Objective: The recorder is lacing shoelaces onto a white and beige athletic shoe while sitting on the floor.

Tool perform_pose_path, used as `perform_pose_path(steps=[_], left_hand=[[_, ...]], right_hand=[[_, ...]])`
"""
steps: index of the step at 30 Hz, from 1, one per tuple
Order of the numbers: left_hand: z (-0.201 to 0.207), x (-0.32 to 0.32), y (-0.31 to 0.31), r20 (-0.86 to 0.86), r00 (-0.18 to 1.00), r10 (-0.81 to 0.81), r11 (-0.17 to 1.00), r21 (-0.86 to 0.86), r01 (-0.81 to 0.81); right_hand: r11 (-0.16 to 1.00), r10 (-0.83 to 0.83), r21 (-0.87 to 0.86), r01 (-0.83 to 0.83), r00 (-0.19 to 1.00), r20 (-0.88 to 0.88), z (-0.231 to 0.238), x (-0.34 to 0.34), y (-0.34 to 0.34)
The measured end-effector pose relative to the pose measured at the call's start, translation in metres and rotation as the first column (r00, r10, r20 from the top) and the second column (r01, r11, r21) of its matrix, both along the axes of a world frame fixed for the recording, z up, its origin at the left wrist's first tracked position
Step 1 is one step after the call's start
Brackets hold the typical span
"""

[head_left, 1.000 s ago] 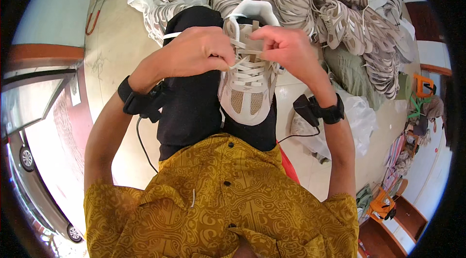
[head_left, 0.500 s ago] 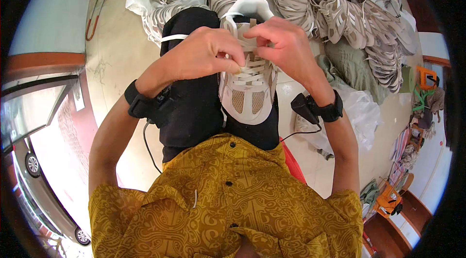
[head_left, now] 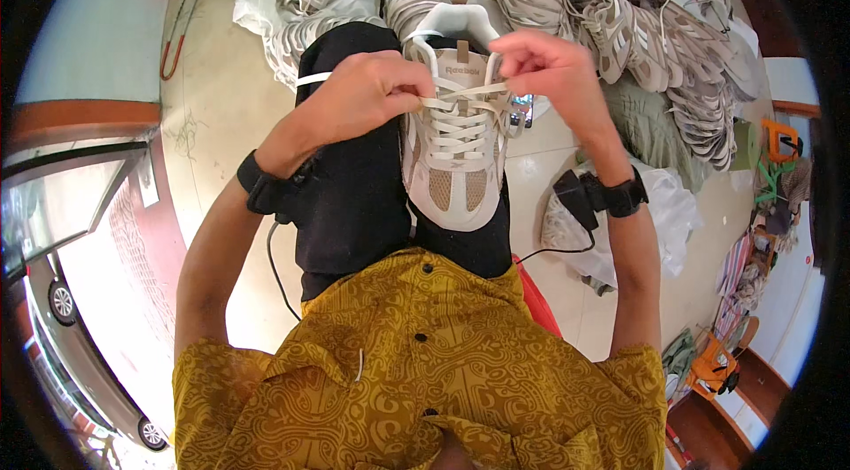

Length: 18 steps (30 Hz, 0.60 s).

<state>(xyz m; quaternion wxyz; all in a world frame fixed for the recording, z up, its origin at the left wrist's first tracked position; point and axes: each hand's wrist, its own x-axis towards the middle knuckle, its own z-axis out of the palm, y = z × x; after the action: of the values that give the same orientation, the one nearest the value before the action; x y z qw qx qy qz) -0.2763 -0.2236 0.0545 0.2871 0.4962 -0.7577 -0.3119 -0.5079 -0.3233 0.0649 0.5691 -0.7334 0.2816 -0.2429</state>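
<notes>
A beige and white sneaker point(head_left: 458, 209) rests on my black-trousered lap, its toe toward me and its opening facing away. Pale flat shoelace point(head_left: 459, 131) criss-crosses its front. My left hand point(head_left: 365, 96) pinches a lace at the left edge of the eyelets, over my left thigh. On the other side my right hand point(head_left: 560, 72) grips a lace end between thumb and fingers, held out past the shoe's right edge. Between the hands the laces cross below the tongue point(head_left: 463, 70), which stands exposed with a brown tab.
Heaps of similar shoe uppers point(head_left: 633, 23) lie on the floor ahead and to the right. White plastic bags point(head_left: 668, 204) spread beside my right arm. Long red-handled cutters point(head_left: 177, 41) lie at the far left. A thin cable point(head_left: 558, 250) runs from my right wrist strap.
My right hand has moved right, away from the tongue, drawing the lace outward. My left hand has shifted slightly up and left. The tongue and crossed laces now show more fully.
</notes>
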Motion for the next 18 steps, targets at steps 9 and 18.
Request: perform_pose_path(steps=[9,18], left_hand=[[-0.011,-0.009,0.005,0.004,0.993,0.118,0.991,-0.056,-0.117],[-0.008,-0.01,0.016,-0.042,0.981,0.191,0.981,-0.002,-0.192]], right_hand=[[0.809,-0.174,0.587,-0.034,0.939,0.295,-0.018,-0.04,-0.026],[0.701,-0.412,0.696,-0.155,0.709,0.573,-0.015,-0.029,-0.025]])
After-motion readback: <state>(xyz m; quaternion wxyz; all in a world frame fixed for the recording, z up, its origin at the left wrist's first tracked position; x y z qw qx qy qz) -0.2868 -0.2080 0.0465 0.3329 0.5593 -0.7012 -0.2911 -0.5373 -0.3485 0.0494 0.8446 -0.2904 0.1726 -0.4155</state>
